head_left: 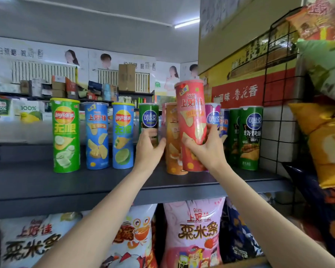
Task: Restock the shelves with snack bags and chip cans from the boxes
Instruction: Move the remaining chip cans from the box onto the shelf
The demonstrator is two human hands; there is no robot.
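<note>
Head view: both arms stretched up toward the shelf [46,182]. Right hand [207,149] wrapped around the lower part of a red can [190,113], held upright above another. Left hand [148,149] gripping a dark green can [149,118] standing on the shelf.

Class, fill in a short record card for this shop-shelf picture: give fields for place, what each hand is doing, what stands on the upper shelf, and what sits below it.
Place: shop aisle, grey upper shelf
Right hand: grips the red chip can, raised higher than the other cans
Left hand: grips a dark green can standing in the row
Upper shelf: upright chip cans, including a green Lay's can
Below: snack bags, one a pink bag
</note>
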